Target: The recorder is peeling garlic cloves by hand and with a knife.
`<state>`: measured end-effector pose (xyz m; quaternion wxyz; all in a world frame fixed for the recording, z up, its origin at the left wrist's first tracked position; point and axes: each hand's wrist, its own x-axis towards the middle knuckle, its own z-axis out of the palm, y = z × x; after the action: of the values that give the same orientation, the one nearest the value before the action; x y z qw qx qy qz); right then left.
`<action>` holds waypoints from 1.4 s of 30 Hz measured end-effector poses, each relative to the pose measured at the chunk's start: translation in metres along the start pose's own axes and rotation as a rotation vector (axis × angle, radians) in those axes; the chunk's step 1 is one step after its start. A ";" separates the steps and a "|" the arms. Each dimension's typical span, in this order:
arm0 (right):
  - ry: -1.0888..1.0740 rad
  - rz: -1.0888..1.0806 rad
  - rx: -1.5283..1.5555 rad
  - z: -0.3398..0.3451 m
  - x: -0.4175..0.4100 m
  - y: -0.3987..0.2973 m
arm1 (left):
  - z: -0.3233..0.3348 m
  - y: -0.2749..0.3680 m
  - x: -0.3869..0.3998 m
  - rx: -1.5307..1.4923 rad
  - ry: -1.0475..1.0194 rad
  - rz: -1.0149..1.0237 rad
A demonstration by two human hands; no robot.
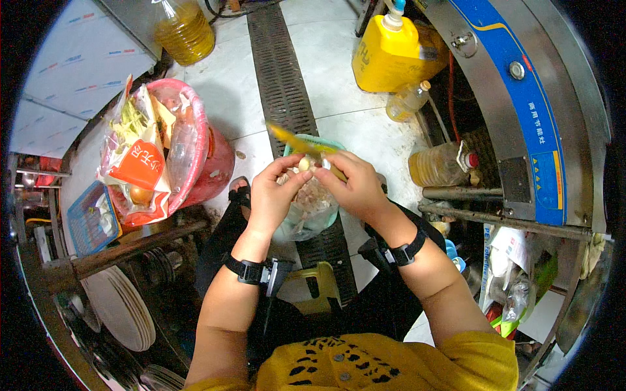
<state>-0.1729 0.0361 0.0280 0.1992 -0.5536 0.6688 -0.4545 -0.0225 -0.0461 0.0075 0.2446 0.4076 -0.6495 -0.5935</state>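
My left hand (pixel 274 183) pinches a pale peeled clove (pixel 304 164), probably garlic, between thumb and fingertips. In my right hand (pixel 354 183) is a yellow knife (pixel 293 139), somewhat blurred, its length slanting away to the upper left. A small white piece (pixel 325 163) shows at the right fingertips. Both hands are close together above a mint-green bin (pixel 337 144) with a clear plastic liner. Papery skins and pale bits (pixel 310 195) lie in it, partly hidden by the hands.
A red bucket (pixel 220 156) full of refuse stands at left, beside a blue basket (pixel 90 220). Oil containers, including a yellow jug (pixel 386 58), line the right near a steel stove (pixel 518 122). A floor drain grate (pixel 281 63) runs ahead. Stacked plates (pixel 120 308) sit lower left.
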 end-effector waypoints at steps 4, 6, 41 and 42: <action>-0.017 -0.088 -0.097 0.003 -0.009 -0.011 | -0.002 -0.003 0.001 -0.149 0.006 -0.120; -0.001 -0.089 -0.123 0.004 -0.009 -0.013 | -0.001 -0.004 0.001 -0.233 0.028 -0.075; -0.052 0.181 0.033 0.003 -0.005 -0.016 | 0.000 -0.004 0.000 -0.297 -0.050 -0.061; -0.049 0.183 0.030 0.006 -0.006 -0.013 | 0.001 -0.004 0.000 -0.299 -0.054 -0.060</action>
<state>-0.1599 0.0396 0.0343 0.2642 -0.4982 0.7047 -0.4306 -0.0224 -0.0455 0.0036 0.2673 0.3696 -0.5478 -0.7013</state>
